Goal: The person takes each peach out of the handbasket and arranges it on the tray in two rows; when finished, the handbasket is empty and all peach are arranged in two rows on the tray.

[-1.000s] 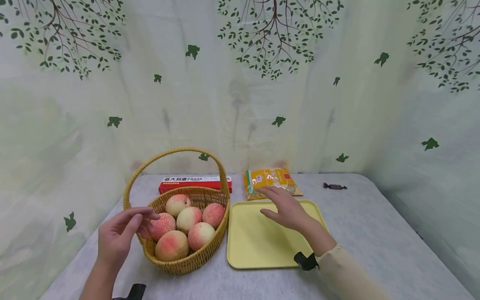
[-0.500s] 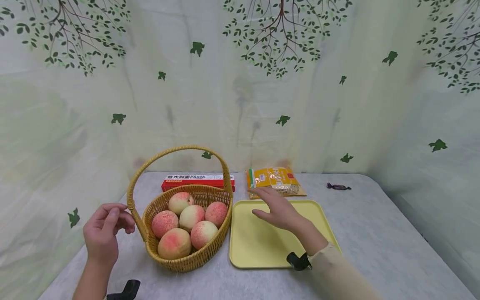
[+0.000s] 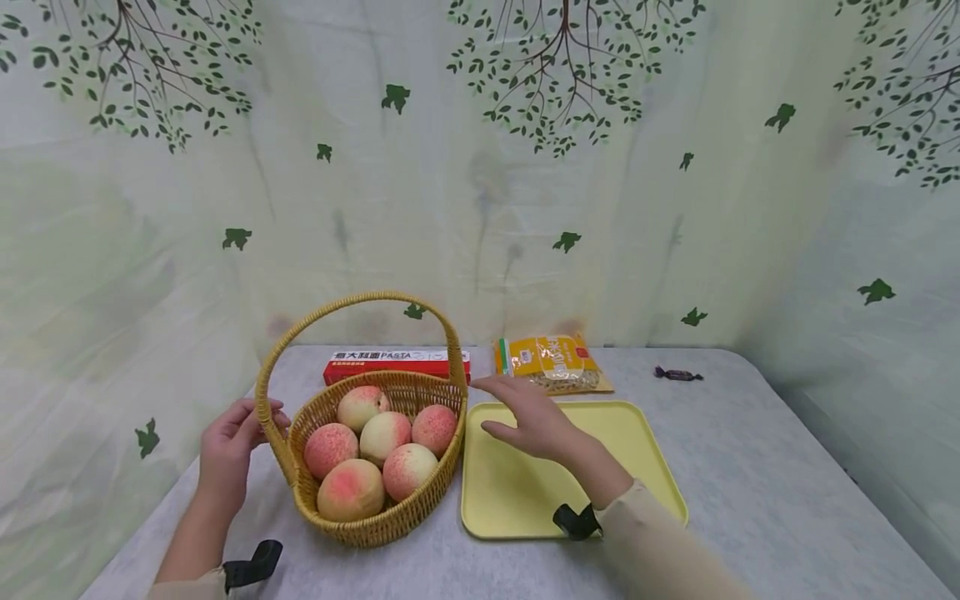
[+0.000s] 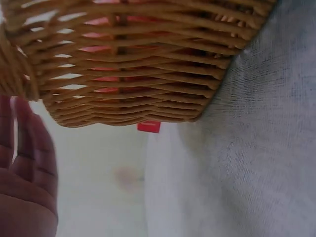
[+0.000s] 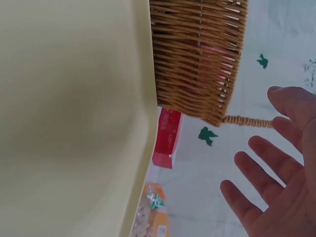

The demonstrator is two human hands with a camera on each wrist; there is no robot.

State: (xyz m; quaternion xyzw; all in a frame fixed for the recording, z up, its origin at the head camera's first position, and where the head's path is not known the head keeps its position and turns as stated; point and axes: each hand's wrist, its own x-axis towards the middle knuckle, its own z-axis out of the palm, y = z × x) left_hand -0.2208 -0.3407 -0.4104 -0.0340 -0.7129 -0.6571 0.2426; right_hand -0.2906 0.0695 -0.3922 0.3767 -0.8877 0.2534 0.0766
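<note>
A wicker basket (image 3: 375,530) with a tall arched handle (image 3: 341,307) holds several pink-and-cream peaches (image 3: 351,490). My left hand (image 3: 231,457) is at the basket's left side, its fingertips partly hidden behind the foot of the handle. In the left wrist view the fingers (image 4: 42,148) look extended beside the wicker; whether they touch it I cannot tell. My right hand (image 3: 534,423) hovers over the left part of a yellow tray (image 3: 517,500), fingers spread and pointing towards the basket's right rim. The right wrist view shows that palm (image 5: 291,212) holding nothing.
Behind the basket lies a red-and-white pasta box (image 3: 397,364). An orange bag of grain (image 3: 555,362) lies behind the tray. A dark wrapped candy (image 3: 678,374) sits at the back right of the grey table (image 3: 757,492). A leaf-printed curtain (image 3: 480,208) hangs behind.
My left hand has moved off the basket's front-left edge, outward, then back in to the handle's foot. My right hand has shifted left towards the basket. The peaches stay in place.
</note>
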